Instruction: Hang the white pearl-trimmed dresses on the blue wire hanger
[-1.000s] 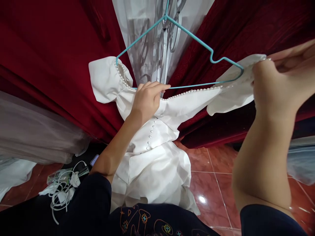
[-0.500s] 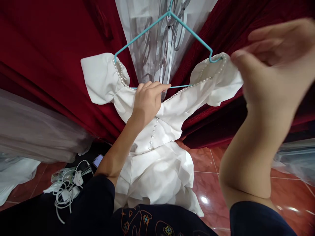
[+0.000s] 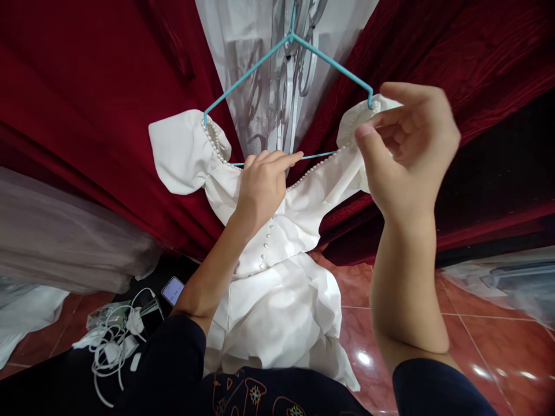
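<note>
A white dress (image 3: 277,312) with puffed sleeves, a pearl-trimmed neckline and a row of small buttons hangs from a light blue hanger (image 3: 247,72). My left hand (image 3: 262,190) is closed on the front of the neckline, its fingers over the edge close to the hanger's lower bar. In front of the right-hand sleeve is my right hand (image 3: 410,144), thumb and a fingertip close together in a pinch, the forefinger held apart. Whatever lies in that pinch, if anything, is too small to make out. Part of the sleeve is hidden behind this hand.
Dark red curtains (image 3: 108,69) flank a white metal grille (image 3: 286,92) behind the hanger. At lower left, a lit phone (image 3: 172,290) and tangled white cables (image 3: 110,352) lie on a dark surface. Red tiles (image 3: 359,323) cover the floor. Sheer pale fabric (image 3: 65,225) hangs at left.
My right hand has come in from the far right to the sleeve, its fingers drawing together. The hanger and upper dress sit slightly lower in view. My left hand keeps its hold.
</note>
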Demonstrator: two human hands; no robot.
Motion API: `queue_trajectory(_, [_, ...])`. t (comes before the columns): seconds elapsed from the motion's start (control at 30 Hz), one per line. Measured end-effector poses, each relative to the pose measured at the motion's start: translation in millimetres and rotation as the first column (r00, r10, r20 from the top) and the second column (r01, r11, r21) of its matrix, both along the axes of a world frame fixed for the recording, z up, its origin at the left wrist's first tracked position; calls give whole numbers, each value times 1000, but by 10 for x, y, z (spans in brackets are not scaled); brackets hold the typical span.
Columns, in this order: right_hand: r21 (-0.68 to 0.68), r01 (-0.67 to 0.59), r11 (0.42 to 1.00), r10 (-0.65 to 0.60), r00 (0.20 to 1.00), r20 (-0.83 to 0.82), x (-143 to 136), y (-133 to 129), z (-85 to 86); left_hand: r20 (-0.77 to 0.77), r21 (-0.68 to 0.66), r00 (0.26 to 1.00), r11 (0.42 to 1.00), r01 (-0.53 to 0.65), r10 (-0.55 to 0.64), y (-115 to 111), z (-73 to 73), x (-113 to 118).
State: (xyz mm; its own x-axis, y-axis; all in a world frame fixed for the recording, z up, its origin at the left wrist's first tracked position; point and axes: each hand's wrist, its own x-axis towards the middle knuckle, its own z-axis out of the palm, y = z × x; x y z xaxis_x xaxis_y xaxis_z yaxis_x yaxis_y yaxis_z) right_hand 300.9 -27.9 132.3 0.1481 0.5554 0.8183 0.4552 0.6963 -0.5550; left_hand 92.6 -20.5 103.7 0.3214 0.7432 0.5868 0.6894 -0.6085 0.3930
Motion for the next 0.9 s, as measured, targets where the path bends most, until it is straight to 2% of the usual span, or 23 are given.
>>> queue_trajectory(0.07, [46,-21,999,26,994,-104,-112,-166,-49,-3,1,1000,1000,1,-1,-41,7,24])
queue_trajectory(0.1, [22,-42,999,45,988,-149,-179,-246,-106,-4,0,1000,1000,3,-3,-63,12,35])
queue_trajectory(0.17, [-152,-157,976,117,963,-242,-327,-378,-279,2,1,1000,1000,9,-9,-100,25,50])
queue_trajectory(0.23, [-343,-331,879,183,899,-399,-489,-438,-485,31,4,999,1000,27,-27,-120,40,55])
queue_trajectory(0.27, [-368,-411,834,197,845,-497,-573,-436,-574,54,7,998,999,41,-42,-124,48,55])
queue_trajectory(0.3, [-351,-483,802,206,776,-597,-659,-413,-643,79,9,995,998,62,-63,-126,54,53])
queue_trajectory(0.37, [-208,-575,791,245,610,-754,-824,-323,-705,119,7,987,994,109,-109,-127,61,49])
queue_trajectory(0.47, [34,-603,797,330,389,-860,-1019,-168,-668,160,19,972,985,172,-173,-143,37,50])
queue_trajectory(0.53, [115,-613,782,364,299,-882,-1096,-107,-639,237,87,947,976,200,-216,-160,-1,41])
queue_trajectory(0.6, [133,-649,749,382,257,-888,-1133,-93,-641,366,251,904,959,134,-222,-164,-35,-8])
queue_trajectory(0.67, [129,-679,723,397,255,-881,-1138,-111,-665,498,437,852,895,-87,-161,-127,-40,-127])
queue_trajectory(0.73, [126,-688,715,412,268,-871,-1121,-132,-691,567,506,823,806,-308,-41,-31,-11,-320])
queue_trajectory(0.77, [131,-687,715,420,272,-866,-1108,-138,-699,572,493,820,789,-366,23,37,10,-434])
queue_trajectory(0.83, [141,-684,716,432,274,-859,-1083,-139,-703,540,403,835,839,-366,105,188,48,-666])
queue_trajectory(0.9, [137,-675,725,429,286,-857,-1073,-130,-693,526,297,846,915,-272,80,309,72,-855])
